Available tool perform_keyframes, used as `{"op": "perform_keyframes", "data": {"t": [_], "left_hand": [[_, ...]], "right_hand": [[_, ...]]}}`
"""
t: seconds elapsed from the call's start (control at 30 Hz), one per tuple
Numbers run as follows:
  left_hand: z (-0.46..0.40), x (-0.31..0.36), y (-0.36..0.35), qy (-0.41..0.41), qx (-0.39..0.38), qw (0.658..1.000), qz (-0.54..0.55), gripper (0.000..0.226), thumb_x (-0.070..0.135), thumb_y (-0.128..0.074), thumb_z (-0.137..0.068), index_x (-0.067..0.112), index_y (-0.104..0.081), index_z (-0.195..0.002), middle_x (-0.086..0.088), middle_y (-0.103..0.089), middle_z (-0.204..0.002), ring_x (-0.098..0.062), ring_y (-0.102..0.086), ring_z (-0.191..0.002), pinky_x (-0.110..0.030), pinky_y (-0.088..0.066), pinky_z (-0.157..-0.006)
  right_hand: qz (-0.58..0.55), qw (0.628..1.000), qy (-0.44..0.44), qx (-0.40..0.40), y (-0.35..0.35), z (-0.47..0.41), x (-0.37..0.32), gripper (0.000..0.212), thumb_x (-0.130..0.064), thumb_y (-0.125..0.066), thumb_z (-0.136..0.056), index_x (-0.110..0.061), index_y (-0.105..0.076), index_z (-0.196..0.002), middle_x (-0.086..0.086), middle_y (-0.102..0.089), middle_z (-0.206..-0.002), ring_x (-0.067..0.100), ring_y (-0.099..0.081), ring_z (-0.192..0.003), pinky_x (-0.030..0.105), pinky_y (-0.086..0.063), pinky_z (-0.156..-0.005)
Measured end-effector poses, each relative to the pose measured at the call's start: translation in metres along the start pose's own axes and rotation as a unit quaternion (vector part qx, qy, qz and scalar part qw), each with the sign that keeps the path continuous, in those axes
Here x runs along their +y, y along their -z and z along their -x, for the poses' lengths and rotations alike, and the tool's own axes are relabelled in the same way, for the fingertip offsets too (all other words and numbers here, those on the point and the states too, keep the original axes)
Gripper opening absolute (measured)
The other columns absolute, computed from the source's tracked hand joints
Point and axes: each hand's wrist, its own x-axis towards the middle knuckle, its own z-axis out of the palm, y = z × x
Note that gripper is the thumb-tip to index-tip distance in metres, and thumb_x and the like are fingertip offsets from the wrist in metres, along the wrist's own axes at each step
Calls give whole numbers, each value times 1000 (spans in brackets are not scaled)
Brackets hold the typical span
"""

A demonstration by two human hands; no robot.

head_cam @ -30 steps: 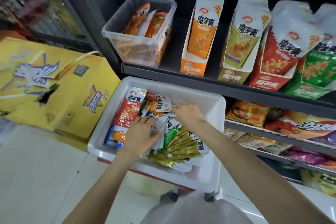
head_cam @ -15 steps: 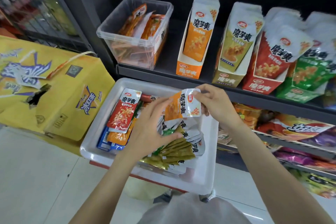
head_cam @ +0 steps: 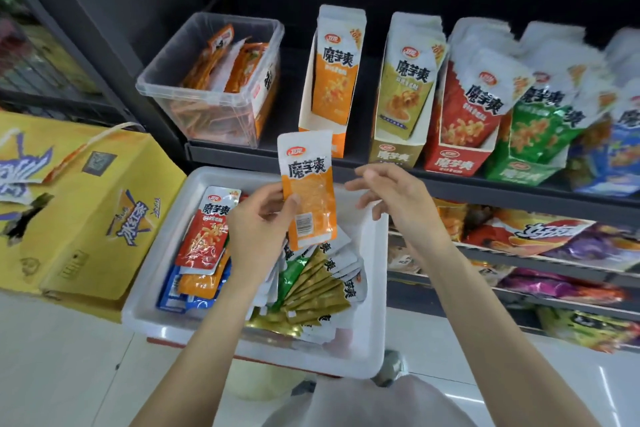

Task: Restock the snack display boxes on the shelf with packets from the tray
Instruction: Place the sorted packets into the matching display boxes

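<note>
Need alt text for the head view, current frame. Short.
A person's left hand holds an orange snack packet upright above a white tray of mixed packets, while the open right hand hovers beside it. Behind, a dark shelf carries orange, olive, red and green display boxes and a clear bin.

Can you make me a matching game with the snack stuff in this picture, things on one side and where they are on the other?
Things:
1. orange packet
2. red packet
3. clear plastic tub
4. yellow carton

Places:
A. on the floor, left of the white tray
B. held upright by the left hand
C. on the shelf, at the left end of the row
D. lying in the tray, on its left side

Pairs: 1-B, 2-D, 3-C, 4-A.
</note>
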Motion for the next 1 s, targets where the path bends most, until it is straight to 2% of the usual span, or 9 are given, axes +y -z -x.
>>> {"op": "perform_keyframes", "data": {"t": [0.13,0.27,0.4,0.47,0.53,0.6,0.73,0.9,1.0], "left_hand": [[-3,7,-5,-53,-2,998,-31,19,11,-70,-83,22,-69,-99,14,-68,-84,6,-64,-75,-9,-50,-65],[-7,15,-17,-276,53,950,-138,17,5,-72,-80,6,-73,-97,-1,-71,-87,-6,-63,-70,-16,-50,-63],[-32,35,-31,-361,87,916,-150,20,15,-70,-84,6,-72,-102,-6,-71,-98,-18,-65,-84,-26,-52,-72],[-55,50,-32,-361,78,914,-171,29,28,-70,-85,11,-70,-109,-3,-68,-106,-17,-63,-92,-23,-49,-75],[-80,63,-33,-339,59,918,-196,39,36,-69,-84,16,-65,-117,-1,-64,-115,-16,-59,-102,-21,-46,-81],[-102,70,-34,-308,48,927,-207,46,34,-70,-81,17,-60,-123,0,-60,-122,-16,-55,-110,-17,-39,-88],[-135,57,-37,-236,24,946,-223,56,27,-73,-79,16,-53,-131,-3,-56,-127,-18,-52,-116,-18,-32,-93],[-147,26,-42,-138,-48,959,-243,65,26,-66,-85,19,-36,-143,-3,-52,-134,-14,-58,-109,-35,-50,-91],[-150,20,-41,-131,-61,967,-211,58,16,-65,-86,17,-42,-139,-1,-57,-128,-8,-59,-98,-37,-52,-90]], "right_hand": [[77,995,52,32,5,-4,2,10,-19,-66,-88,-22,-65,-98,-1,-71,-90,5,-62,-67,21,-45,-58],[92,990,107,2,-14,-1,-17,41,-42,-73,-74,-24,-63,-109,-12,-70,-97,1,-67,-87,22,-54,-78],[162,955,211,129,-19,-23,-47,24,-28,-72,-83,-12,-67,-100,-8,-72,-88,1,-67,-79,26,-56,-74],[189,933,259,166,-14,-41,-64,16,-20,-66,-88,-11,-69,-101,-7,-71,-88,1,-67,-78,25,-56,-72],[226,910,288,196,-9,-59,-81,17,-19,-63,-89,-12,-67,-105,-7,-71,-89,1,-65,-78,14,-52,-69],[265,886,309,221,-4,-78,-95,18,-18,-61,-90,-13,-64,-107,-9,-69,-88,0,-63,-76,7,-46,-65],[325,860,318,231,-2,-118,-101,23,-18,-59,-91,-15,-57,-113,-8,-68,-89,4,-62,-71,7,-41,-58],[428,835,289,189,-11,-158,-83,30,-19,-60,-91,-19,-52,-120,1,-68,-86,15,-64,-71,28,-49,-58],[480,813,268,190,-13,-169,-74,30,-21,-63,-89,-16,-51,-115,3,-63,-95,18,-62,-78,25,-38,-58]]}}
